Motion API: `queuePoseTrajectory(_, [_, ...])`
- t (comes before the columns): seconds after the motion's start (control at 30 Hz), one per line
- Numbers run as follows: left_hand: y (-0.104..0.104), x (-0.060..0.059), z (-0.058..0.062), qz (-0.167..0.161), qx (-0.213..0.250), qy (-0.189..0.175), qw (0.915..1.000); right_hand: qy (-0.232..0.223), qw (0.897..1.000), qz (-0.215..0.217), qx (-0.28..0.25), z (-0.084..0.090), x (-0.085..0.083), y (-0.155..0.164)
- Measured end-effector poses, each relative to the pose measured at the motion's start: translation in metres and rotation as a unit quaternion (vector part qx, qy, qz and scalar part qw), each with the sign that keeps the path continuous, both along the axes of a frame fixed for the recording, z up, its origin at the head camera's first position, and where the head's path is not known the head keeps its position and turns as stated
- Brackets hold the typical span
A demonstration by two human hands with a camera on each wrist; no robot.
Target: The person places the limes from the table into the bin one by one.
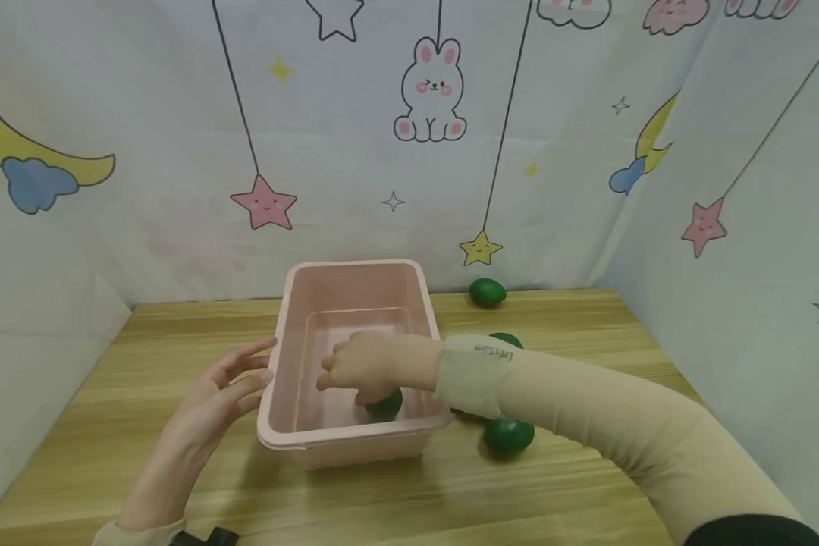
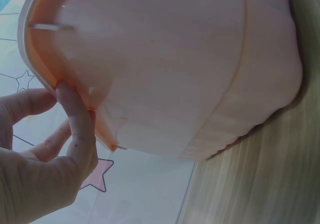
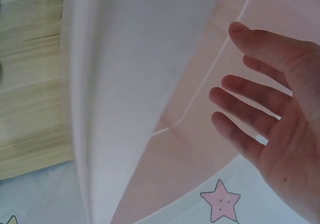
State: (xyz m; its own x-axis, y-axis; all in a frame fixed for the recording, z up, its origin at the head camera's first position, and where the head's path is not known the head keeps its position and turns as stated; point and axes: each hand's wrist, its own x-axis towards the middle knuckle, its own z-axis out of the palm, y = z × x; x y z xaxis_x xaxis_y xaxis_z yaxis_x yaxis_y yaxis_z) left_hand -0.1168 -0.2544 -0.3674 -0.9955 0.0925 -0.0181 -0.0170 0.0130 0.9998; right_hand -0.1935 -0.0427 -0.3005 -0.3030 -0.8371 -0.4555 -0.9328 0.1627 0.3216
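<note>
A person's right hand (image 1: pixel 362 368) reaches inside a pink plastic bin (image 1: pixel 409 284) on a wooden desk (image 1: pixel 177 485), hovering just above a green avocado (image 1: pixel 385 404) that lies on the bin's floor near its front wall; the right wrist view shows the fingers (image 3: pixel 250 96) spread and straight, holding nothing. The left hand (image 1: pixel 211 409), its fingers relaxed and extended, rests against the bin's left rim, one fingertip (image 2: pixel 65 91) touching the rim's underside. Three more avocados lie on the desk to the bin's right: one (image 1: pixel 509 437) near the front, one (image 1: pixel 506 340) partly hidden behind the sleeve (image 1: pixel 587 413), one (image 1: pixel 487 293) by the patterned curtain (image 1: pixel 143 136).
</note>
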Motion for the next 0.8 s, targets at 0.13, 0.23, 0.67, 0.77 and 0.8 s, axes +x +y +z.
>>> queuePoseTrajectory(0.13, [0.000, 0.000, 0.000, 0.001, -0.003, -0.002, 1.0000, -0.008, 1.000, -0.014, -0.014, 0.005, -0.002, 0.004])
queuePoseTrajectory(0.23, [0.000, 0.000, 0.000, 0.004, -0.004, -0.002, 1.0000, -0.013, 0.999, -0.022, -0.029, 0.007, -0.002, 0.008])
queuePoseTrajectory(0.67, [0.000, -0.001, 0.000, 0.010, -0.026, -0.009, 0.9996, -0.062, 0.988, -0.064, -0.128, 0.024, -0.004, 0.035])
queuePoseTrajectory(0.77, [0.000, -0.001, 0.000, 0.010, -0.022, -0.011, 0.9996, -0.074, 0.982, -0.065, -0.159, 0.030, -0.004, 0.040])
queuePoseTrajectory(0.8, [0.000, -0.001, 0.000, 0.010, -0.020, -0.012, 0.9997, -0.081, 0.980, -0.068, -0.170, 0.032, -0.004, 0.042])
